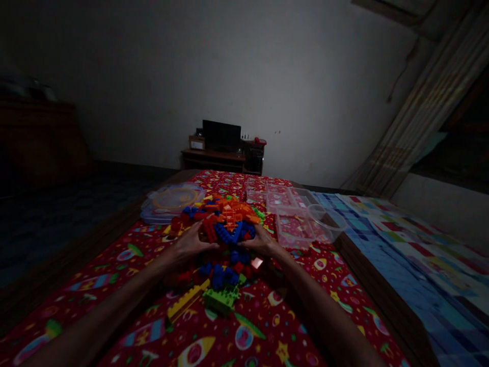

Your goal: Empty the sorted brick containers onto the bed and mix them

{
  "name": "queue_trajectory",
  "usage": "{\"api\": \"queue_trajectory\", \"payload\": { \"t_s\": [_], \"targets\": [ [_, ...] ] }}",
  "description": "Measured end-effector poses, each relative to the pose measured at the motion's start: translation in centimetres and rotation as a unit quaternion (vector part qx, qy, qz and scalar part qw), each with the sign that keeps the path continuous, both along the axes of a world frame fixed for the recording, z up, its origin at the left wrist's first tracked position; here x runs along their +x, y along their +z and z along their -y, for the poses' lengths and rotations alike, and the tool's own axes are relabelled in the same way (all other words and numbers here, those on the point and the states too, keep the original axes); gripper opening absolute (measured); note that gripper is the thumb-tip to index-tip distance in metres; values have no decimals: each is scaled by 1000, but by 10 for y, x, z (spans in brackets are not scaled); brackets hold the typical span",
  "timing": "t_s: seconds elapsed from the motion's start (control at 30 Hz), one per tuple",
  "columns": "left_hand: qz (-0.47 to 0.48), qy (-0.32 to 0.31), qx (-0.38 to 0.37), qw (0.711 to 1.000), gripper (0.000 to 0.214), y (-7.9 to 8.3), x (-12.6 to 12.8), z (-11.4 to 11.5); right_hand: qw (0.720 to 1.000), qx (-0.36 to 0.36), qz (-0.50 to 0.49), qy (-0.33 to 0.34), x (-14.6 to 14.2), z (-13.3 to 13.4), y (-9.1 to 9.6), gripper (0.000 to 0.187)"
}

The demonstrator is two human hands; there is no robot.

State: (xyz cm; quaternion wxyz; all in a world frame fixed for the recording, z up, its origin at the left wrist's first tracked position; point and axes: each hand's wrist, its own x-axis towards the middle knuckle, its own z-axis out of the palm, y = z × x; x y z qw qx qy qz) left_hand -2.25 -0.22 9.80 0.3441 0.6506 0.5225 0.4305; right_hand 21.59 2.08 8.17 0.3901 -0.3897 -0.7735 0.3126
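Note:
A heap of orange, blue and red toy building blocks sits in the middle of the red patterned cloth. My left hand is curved round its left side, thumb pointing inward, against red blocks. On the opposite side my right hand cups blue blocks, its thumb also inward. The two hands hold a bunch of blocks between them; most fingertips are hidden behind it. Nearer to me lie loose blue blocks, a long yellow block and a green block.
Stacked clear lids lie left of the heap. Clear plastic boxes and a round clear tub stand to the right. Beyond the cloth are a blue checked sheet and, by the wall, a dark screen.

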Motion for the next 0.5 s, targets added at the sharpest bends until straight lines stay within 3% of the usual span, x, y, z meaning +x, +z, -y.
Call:
{"api": "queue_trajectory", "payload": {
  "t_s": [0.1,0.2,0.33,0.5],
  "targets": [
    [77,-83,-31,993,83,10,17,0,999,-44,-26,-10,1,3,2,82],
    [77,-111,-26,990,80,18,26,-7,992,-102,-75,-4,3,8,8,79],
    [46,-90,21,995,87,26,32,-20,984,-137,-101,-41,7,13,19,68],
    [-34,-43,60,997,86,31,34,-27,989,-91,-67,-94,15,14,36,62]
  ]
}}
